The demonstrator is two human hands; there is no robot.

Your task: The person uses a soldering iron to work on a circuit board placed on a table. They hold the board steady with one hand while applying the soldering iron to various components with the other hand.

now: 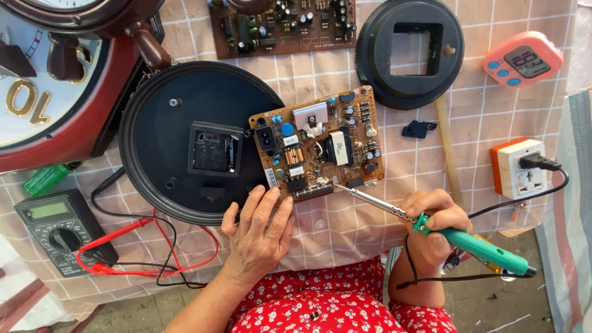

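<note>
Soldering iron (pixel 459 237), green-handled, sits in our right hand (pixel 431 231), fingers wrapped tight round the grip just behind the metal shaft; its tip touches the near edge of the brown circuit board (pixel 317 148). We judge it light and stiff, hot ahead of the grip, so the handle is the only safe hold, and its cord trails behind. Our left hand (pixel 259 231) lies flat and open, fingertips pressing the board's near edge, beside the black clock back (pixel 166 142). We judge the board rigid, thin, fragile.
</note>
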